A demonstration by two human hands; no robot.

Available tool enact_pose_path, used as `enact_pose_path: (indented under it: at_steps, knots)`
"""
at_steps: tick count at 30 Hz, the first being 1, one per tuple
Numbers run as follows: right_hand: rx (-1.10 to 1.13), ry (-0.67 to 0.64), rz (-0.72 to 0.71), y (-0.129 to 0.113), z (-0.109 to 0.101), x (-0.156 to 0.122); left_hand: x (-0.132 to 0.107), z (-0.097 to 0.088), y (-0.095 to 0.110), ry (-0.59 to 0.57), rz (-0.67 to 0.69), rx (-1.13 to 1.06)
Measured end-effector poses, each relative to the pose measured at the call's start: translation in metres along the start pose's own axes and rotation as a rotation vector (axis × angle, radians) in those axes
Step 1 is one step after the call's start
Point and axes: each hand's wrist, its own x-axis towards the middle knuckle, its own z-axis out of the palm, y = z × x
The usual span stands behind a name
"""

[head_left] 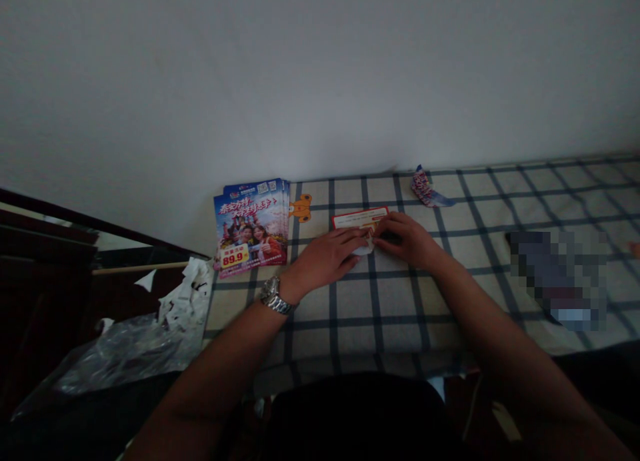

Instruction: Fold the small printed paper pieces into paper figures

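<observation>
Bare forearms (pixel 215 374) reach across a checked bed cover (pixel 350 328). The left hand (pixel 325 258), a steel wristwatch (pixel 273 296) at its wrist, and the right hand (pixel 405 240) pinch a red-bordered paper card (pixel 360 220) between them, near the cover's far edge. A stack of color brochures (pixel 251 226) sits at the far left corner, and a crumpled printed wrapper (pixel 424 189) lies by the wall (pixel 320 81).

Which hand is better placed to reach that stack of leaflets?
Left, probably: the left hand lies just beside the leaflet stack, while the right hand is farther off, past the red-bordered card that both hands are at.
</observation>
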Motion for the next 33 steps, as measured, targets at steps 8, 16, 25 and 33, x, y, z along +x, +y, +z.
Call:
enact_pose_path:
  at_steps: [8, 16, 25, 33]
  knots:
    - [-0.053, 0.015, -0.064, -0.001, 0.0, 0.0, 0.001, -0.002, -0.001, 0.013, -0.003, -0.003]
    - [-0.075, -0.01, -0.08, -0.001, 0.004, -0.002, 0.0, -0.003, -0.005, 0.025, 0.024, -0.03]
    - [-0.141, -0.035, -0.102, 0.004, 0.006, -0.002, -0.003, -0.009, -0.007, 0.051, 0.043, 0.043]
    - [-0.112, -0.045, -0.089, 0.003, 0.004, 0.0, -0.008, -0.023, -0.014, 0.048, 0.069, 0.062]
